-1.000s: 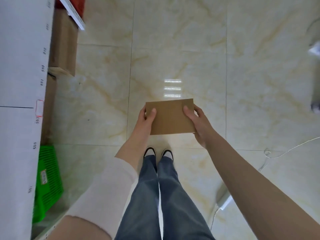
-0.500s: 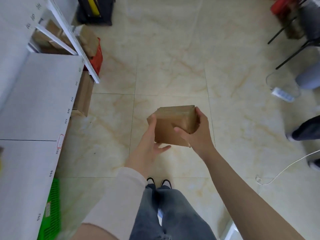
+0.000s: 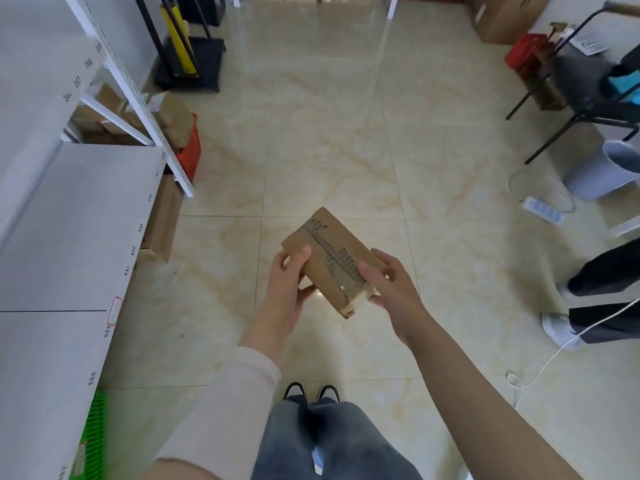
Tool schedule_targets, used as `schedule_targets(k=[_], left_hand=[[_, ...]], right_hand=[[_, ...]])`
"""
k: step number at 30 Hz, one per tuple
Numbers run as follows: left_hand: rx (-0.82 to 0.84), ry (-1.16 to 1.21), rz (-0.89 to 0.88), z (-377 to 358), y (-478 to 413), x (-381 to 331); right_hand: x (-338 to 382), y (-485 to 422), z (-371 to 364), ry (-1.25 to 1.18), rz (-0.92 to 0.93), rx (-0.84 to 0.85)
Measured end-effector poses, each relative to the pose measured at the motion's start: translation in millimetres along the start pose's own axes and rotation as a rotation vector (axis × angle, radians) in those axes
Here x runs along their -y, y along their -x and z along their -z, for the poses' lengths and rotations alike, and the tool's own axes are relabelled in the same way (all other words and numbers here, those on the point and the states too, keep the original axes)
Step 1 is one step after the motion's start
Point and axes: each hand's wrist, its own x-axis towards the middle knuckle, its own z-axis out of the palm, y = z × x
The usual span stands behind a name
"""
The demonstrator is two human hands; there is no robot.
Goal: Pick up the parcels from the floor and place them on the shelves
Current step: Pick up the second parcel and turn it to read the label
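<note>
1. Head view, far left: the white shelves [image 3: 79, 220] run along the left edge, their front lip carrying small printed numbers that read 549, 550, 551, 553 and 555, with 206 and 207 on the upper tier. A red-outlined tag sits on the lip just above 553. Brown boxes [image 3: 162, 220] lie on the lower levels, and a green crate [image 3: 90, 441] shows at the bottom corner.
2. The left hand [image 3: 289, 289] grips the near-left corner of the parcel [image 3: 332, 261], thumb on top and fingers curled underneath, clenched on it.
3. The parcel is held in the air in front of the person, well above the floor [image 3: 329, 116]. Its long axis runs diagonally, far end up-left, near end down-right. A strip of tape with dark marks runs along the top face; no writing on it can be read.
4. The right hand [image 3: 391, 289] clasps the near-right end, thumb over the top, fingers round the side.
5. The shelves lie to the left of both hands, so the left hand is nearer; by my judgement the parcel must swing left to reach a free level.
6. Far right: a white power strip [image 3: 543, 209] and a pale bin [image 3: 602, 168] on the floor.
</note>
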Motion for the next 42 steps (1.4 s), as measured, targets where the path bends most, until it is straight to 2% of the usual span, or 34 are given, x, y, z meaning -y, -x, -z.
schedule_targets(k=[3, 7, 10, 13, 16, 18, 21, 23, 27, 30, 33, 35, 38, 40, 42], left_hand=[[-0.037, 0.0, 0.043, -13, 7, -4], [-0.015, -0.07, 0.056, -23, 10, -7], [-0.006, -0.063, 0.07, -20, 8, -10], [0.011, -0.053, 0.023, -12, 5, -16], [0.076, -0.018, -0.033, -5, 5, -22], [0.126, 0.004, -0.042, -4, 8, -22], [0.185, -0.044, -0.025, -1, 9, -17], [0.175, -0.07, -0.017, 5, 6, -19], [0.114, -0.184, -0.034, 28, -6, -46], [0.267, -0.443, -0.001, 28, -2, -69], [0.426, -0.699, 0.062, 18, 7, -75], [0.384, -0.688, 0.058, 15, 7, -72], [0.252, -0.507, 0.022, 12, 10, -58], [0.219, -0.403, 0.033, 12, 16, -41], [0.223, -0.41, 0.029, 15, 21, -26]], right_hand=[[-4, 0, -8, 0.17, 0.218, -0.154], [-8, 4, -19, 0.441, 0.481, -0.217], [-9, 6, -23, 0.492, 0.573, -0.209], [-6, 9, -23, 0.339, 0.491, -0.123], [-2, 9, -21, -0.009, 0.25, -0.133], [-1, 6, -20, -0.207, 0.044, -0.049], [-1, 3, -17, -0.397, -0.084, 0.095], [1, 0, -10, -0.368, -0.081, 0.107], [14, -11, 15, -0.116, 0.0, 0.184], [25, -18, 23, 0.105, 0.051, 0.277], [30, -24, 22, 0.147, 0.059, 0.343], [29, -25, 20, 0.09, 0.047, 0.303], [19, -25, 22, -0.05, -0.006, 0.296], [14, -26, 26, -0.024, -0.008, 0.329], [17, -28, 33, 0.063, -0.002, 0.36]])
